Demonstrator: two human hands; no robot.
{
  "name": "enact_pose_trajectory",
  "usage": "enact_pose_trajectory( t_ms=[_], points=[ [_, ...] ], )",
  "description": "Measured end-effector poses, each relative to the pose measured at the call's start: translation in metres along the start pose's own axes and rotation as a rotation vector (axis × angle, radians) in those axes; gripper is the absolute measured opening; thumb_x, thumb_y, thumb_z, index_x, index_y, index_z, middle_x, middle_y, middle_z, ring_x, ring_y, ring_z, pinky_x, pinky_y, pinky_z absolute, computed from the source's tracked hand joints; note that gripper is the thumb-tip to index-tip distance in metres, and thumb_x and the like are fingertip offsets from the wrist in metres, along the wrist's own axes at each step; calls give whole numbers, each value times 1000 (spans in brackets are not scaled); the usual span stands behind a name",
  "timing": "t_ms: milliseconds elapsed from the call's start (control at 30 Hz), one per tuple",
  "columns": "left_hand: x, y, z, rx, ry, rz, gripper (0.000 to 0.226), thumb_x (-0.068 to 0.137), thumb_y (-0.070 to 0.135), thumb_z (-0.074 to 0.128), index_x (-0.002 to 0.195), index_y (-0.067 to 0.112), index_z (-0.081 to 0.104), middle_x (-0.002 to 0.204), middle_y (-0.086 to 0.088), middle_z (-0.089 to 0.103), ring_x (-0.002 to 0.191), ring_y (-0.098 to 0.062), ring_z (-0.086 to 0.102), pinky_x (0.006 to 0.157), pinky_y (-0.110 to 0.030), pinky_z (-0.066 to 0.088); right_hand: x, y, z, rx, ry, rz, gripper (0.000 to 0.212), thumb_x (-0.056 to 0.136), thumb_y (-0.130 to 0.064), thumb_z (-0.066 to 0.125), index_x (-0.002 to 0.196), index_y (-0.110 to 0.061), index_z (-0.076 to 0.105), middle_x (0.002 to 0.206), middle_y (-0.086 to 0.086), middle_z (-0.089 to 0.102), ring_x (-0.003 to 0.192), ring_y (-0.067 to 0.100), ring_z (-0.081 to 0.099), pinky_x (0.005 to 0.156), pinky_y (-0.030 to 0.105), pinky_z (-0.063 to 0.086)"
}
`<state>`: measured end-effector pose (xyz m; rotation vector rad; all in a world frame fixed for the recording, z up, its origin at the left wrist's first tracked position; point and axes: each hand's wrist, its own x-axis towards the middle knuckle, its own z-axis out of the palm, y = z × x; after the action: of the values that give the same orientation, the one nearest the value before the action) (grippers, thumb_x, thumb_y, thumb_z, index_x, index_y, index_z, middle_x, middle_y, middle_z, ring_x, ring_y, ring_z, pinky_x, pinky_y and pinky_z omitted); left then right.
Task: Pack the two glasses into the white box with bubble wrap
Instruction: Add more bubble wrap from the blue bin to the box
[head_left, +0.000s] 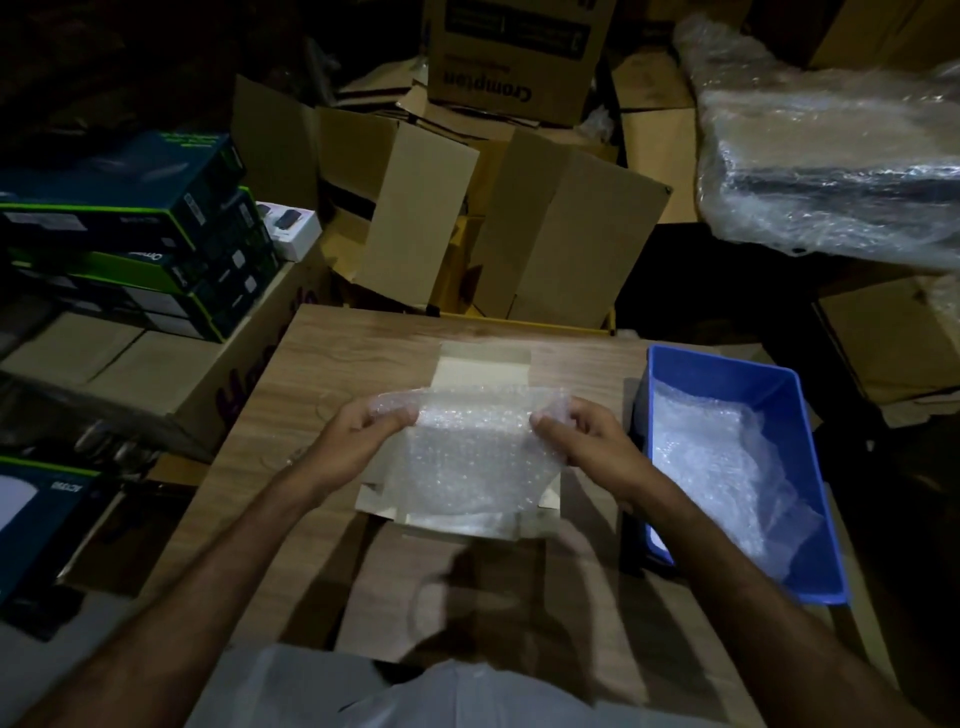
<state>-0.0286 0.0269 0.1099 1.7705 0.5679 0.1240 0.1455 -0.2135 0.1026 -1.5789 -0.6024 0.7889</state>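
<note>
We find bare wooden table (363, 338) open beyond our left hand (358, 434) and to its outer side. Between our hands the bubble wrap (467, 452) covers the white box (483, 371), blocking the way down. Just outside our right hand (582, 439) the blue bin (727, 374) walls off that side. Toward our body the tabletop lies free.

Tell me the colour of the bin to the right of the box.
Blue; the plastic bin shows clearly in the head view, with bubble wrap inside.
</note>
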Motion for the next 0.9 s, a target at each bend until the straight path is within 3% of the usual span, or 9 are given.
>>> enact_pose_trajectory(
  t_ms=[100, 233, 333, 433, 500, 600, 733, 833, 900],
  points=[
    [-2, -1, 16, -130, 59, -52, 27, 99, 32, 61, 114, 12, 70, 107, -11, 76, 103, -33, 71, 83, -35, 58, 0, 4, 11, 104, 105, 24, 25, 96, -28, 66, 111, -8, 69, 102, 8, 76, 89, 18, 75, 73, 29, 61],
    [-7, -4, 19, -307, 85, -155, 29, 96, 21, 66, 122, 6, 66, 114, -14, 74, 113, -39, 67, 94, -48, 57, -4, 12, 12, 105, -70, 180, 55, 78, -14, 85, 127, -16, 61, 118, 4, 73, 104, 18, 73, 78, 31, 62],
    [-16, -8, -7, -117, -147, -206, 38, 84, 6, 77, 120, 8, 65, 115, -11, 74, 111, -35, 68, 100, -58, 51, -4, 14, 11, 130, -97, 148, 55, 75, -1, 86, 125, -12, 64, 119, 6, 74, 108, 23, 72, 85, 38, 62],
    [-23, 7, -33, -119, -476, -257, 56, 81, -15, 70, 130, 8, 54, 123, -15, 71, 118, -34, 66, 97, -45, 56, 4, 2, 4, 145, -177, 189, 48, 77, -1, 83, 122, -7, 66, 117, 11, 74, 107, 30, 72, 89, 44, 60],
    [-21, 24, -25, -109, -532, -252, 53, 86, -6, 65, 131, 19, 53, 118, -7, 74, 112, -23, 70, 92, -33, 58, 10, -8, 2, 144, -307, 234, 41, 81, 1, 78, 120, -3, 67, 116, 15, 74, 105, 31, 72, 86, 40, 61],
    [-11, 34, -2, -50, -399, -172, 37, 93, 20, 67, 129, 21, 59, 117, 1, 75, 107, -19, 72, 94, -40, 58, 15, -13, 5, 327, -421, 248, 36, 81, -12, 82, 116, -9, 72, 115, 15, 73, 101, 28, 72, 87, 37, 60],
    [-11, 18, 10, -173, -109, -94, 51, 90, 22, 72, 137, 28, 51, 135, -6, 64, 109, -16, 71, 87, -44, 61, 2, 19, 18, 968, -344, 321, 79, 73, -41, 88, 138, -6, 60, 144, 21, 55, 134, 36, 52, 113, 50, 41],
    [-18, -2, 17, -175, 25, -32, 81, 89, 25, 75, 150, 51, 29, 163, 5, 28, 139, -10, 42, 106, -43, 47, -12, 43, 47, 797, -222, 292, 81, 75, -36, 87, 141, -4, 53, 141, 26, 56, 130, 42, 55, 108, 58, 44],
    [-21, -9, 20, -156, 40, -2, 84, 90, 25, 74, 150, 58, 25, 162, 21, 18, 145, -6, 21, 111, -37, 37, -12, 45, 58, 569, -30, 223, 75, 78, -23, 86, 143, -17, 50, 139, 24, 58, 122, 41, 62, 100, 59, 51]
  ],
)
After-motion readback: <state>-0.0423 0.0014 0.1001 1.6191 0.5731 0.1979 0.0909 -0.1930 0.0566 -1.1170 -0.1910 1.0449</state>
